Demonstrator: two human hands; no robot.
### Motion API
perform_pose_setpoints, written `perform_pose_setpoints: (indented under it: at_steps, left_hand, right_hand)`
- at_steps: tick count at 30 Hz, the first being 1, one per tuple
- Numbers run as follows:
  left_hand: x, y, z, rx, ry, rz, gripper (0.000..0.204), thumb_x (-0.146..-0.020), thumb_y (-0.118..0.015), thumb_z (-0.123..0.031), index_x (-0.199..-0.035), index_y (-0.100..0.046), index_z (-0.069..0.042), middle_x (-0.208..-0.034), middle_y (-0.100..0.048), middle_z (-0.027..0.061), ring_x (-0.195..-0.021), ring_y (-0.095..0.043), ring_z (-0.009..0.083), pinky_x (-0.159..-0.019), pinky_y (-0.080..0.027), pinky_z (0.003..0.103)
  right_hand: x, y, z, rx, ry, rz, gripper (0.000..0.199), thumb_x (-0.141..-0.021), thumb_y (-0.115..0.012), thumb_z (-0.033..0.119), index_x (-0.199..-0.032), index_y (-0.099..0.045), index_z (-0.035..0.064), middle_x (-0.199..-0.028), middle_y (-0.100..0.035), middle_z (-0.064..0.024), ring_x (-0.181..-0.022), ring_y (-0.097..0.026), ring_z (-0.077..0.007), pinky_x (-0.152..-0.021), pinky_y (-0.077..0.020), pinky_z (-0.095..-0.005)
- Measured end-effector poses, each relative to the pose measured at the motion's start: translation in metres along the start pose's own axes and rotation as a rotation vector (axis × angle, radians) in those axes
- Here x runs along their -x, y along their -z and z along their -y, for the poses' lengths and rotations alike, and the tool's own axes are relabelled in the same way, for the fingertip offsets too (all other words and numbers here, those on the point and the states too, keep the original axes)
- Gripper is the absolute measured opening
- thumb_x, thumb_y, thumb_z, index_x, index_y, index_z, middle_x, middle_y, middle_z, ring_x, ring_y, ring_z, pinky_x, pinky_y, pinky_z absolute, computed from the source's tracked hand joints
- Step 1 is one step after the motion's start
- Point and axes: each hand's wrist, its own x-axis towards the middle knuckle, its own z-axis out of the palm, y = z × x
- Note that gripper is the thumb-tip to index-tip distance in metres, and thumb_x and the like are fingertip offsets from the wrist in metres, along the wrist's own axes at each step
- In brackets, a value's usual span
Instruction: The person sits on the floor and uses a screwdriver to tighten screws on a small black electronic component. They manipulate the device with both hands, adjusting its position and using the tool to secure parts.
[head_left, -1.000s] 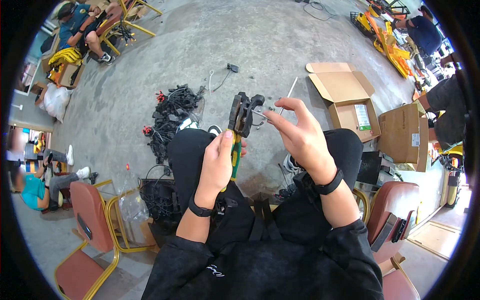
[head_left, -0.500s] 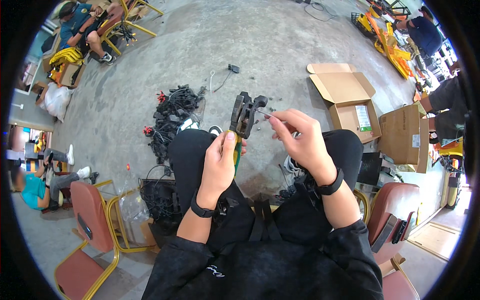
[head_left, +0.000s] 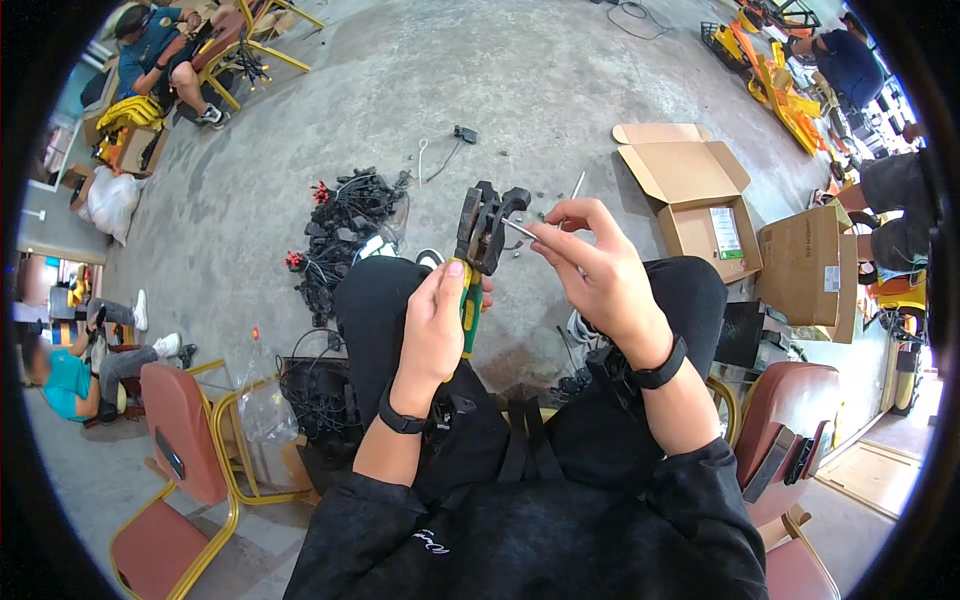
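My left hand (head_left: 434, 315) is closed around yellow-and-green handles (head_left: 468, 318) of what look like pliers, held upright above my lap. At their top is a black part (head_left: 488, 235) with a curved, hooked piece; where pliers and part meet is hard to make out. My right hand (head_left: 603, 268) pinches a thin metal rod with a bend, apparently a hex key (head_left: 518, 229). One end of it reaches the right side of the black part, and its other arm sticks up behind my fingers. Whether its tip sits in a screw is too small to tell.
A heap of black cables and connectors (head_left: 350, 235) lies on the floor left of my knees. On the right are an open cardboard box (head_left: 690, 200) and a taller carton (head_left: 800, 268). Red chairs (head_left: 185, 430) flank me. Other people sit or work around the room's edges.
The hex key has turned in my right fingers, so its other arm now shows above them. The pliers and black part have shifted slightly, showing more of the green handle.
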Motion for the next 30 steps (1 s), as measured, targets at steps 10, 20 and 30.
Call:
perform_pose_setpoints:
  at_steps: [10, 20, 30]
  left_hand:
    - [0.001, -0.003, 0.001, -0.095, -0.042, -0.036, 0.041, -0.105, -0.041, -0.034, -0.106, -0.06, 0.003, -0.089, -0.065, 0.0074, -0.079, -0.061, 0.0123, -0.075, -0.049, 0.027]
    - [0.003, -0.005, 0.001, -0.273, -0.127, -0.038, 0.04, -0.105, -0.04, -0.033, -0.101, -0.059, 0.003, -0.084, -0.063, 0.0073, -0.076, -0.059, 0.0133, -0.072, -0.048, 0.028]
    - [0.0, -0.003, 0.001, -0.106, 0.017, -0.016, 0.043, -0.105, -0.039, -0.039, -0.106, -0.059, 0.0, -0.088, -0.062, 0.0055, -0.076, -0.06, 0.0111, -0.07, -0.049, 0.026]
  right_hand:
    - [-0.001, 0.003, -0.004, 0.204, 0.115, -0.002, 0.021, -0.078, -0.071, 0.003, -0.099, -0.07, 0.0076, -0.098, -0.061, -0.01, -0.082, -0.064, -0.0278, -0.069, -0.0527, -0.0343]
    - [-0.003, 0.013, -0.002, -1.051, -0.9, 0.33, 0.029, -0.101, -0.052, 0.021, -0.104, -0.066, -0.0044, -0.067, -0.061, -0.0039, -0.053, -0.061, -0.0116, -0.053, -0.049, -0.024]
    - [0.001, 0.001, -0.003, -0.239, -0.28, 0.104, 0.018, -0.089, -0.067, 0.01, -0.104, -0.07, 0.0024, -0.088, -0.063, -0.0109, -0.077, -0.063, -0.0215, -0.069, -0.0492, -0.0309]
